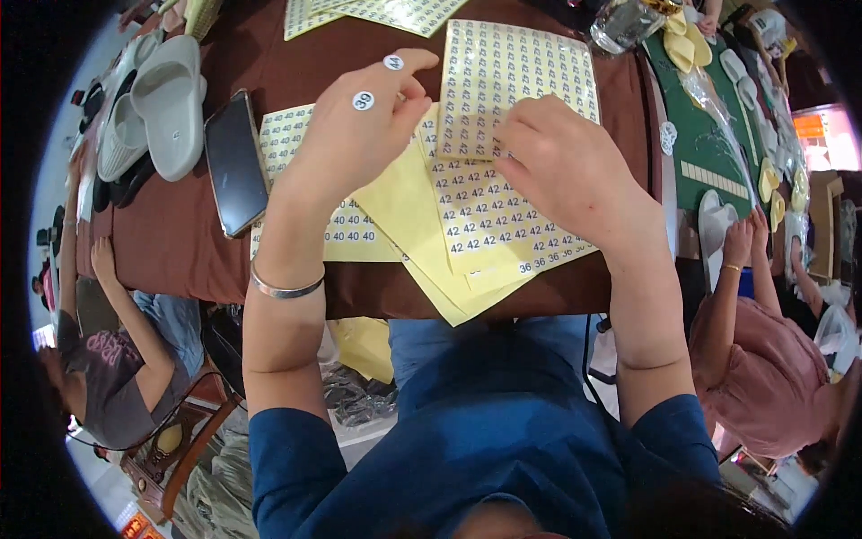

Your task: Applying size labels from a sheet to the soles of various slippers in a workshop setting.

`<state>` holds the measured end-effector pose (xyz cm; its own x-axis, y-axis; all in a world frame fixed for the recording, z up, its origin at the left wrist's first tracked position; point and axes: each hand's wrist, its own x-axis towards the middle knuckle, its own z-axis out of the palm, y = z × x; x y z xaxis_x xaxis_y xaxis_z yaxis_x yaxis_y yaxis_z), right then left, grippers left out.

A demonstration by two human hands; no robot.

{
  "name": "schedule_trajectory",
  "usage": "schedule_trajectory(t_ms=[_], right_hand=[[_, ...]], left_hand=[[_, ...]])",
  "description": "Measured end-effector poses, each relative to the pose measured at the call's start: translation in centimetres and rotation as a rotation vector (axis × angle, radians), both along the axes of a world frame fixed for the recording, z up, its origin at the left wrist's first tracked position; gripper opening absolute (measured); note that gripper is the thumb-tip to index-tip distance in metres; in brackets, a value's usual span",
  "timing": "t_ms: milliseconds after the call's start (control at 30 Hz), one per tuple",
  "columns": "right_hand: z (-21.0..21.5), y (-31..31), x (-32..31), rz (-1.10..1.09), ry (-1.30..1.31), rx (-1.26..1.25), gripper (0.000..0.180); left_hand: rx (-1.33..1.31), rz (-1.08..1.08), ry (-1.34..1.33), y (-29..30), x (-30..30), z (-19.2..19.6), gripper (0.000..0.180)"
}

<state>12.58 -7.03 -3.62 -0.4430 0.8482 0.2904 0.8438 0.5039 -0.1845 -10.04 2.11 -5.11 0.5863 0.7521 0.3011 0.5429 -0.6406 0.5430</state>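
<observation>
My right hand (575,171) is closed at the lower edge of a yellow sticker sheet (521,67) printed with rows of small numbers; its fingertips are partly hidden. That sheet seems folded back on itself, with its lower part (485,207) lying nearer me. My left hand (346,130) hovers just left of the fold, index finger stretched out and thumb apart, nothing seen between them. Two round white number stickers (363,101) cling to its back. Under my left wrist lies another number sheet (283,135), and plain yellow backing paper (395,216) fans out between the sheets.
A black phone (235,166) lies left of the sheets on the brown tablecloth (180,247). Grey slippers (171,108) are piled beyond it. More sticker sheets (386,13) lie at the far edge. To the right, a green table (691,162) holds slippers, with a person's hands (752,238) beside it.
</observation>
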Motion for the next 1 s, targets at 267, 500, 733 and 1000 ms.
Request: schedule_trajectory(t_ms=[267, 500, 733, 1000], right_hand=[[-0.7, 0.3, -0.9, -0.009, -0.025, 0.171, 0.010], [2.1, -2.5, 1.2, -0.028, 0.052, 0.240, 0.009], [1.5, -9.4, 3.2, -0.036, 0.001, -0.023, 0.016], [0.4, -8.8, 2.7, 0.091, -0.158, 0.054, 0.022]], left_hand=[[0.037, -0.026, -0.048, -0.6, 0.6, 0.8, 0.039], [-0.047, -0.241, -0.050, -3.5, 1.1, 1.8, 0.051], [-0.042, -0.586, -0.002, -6.7, 3.3, 1.4, 0.072], [0.014, -0.566, -0.044, -7.4, 3.6, 0.3, 0.082]])
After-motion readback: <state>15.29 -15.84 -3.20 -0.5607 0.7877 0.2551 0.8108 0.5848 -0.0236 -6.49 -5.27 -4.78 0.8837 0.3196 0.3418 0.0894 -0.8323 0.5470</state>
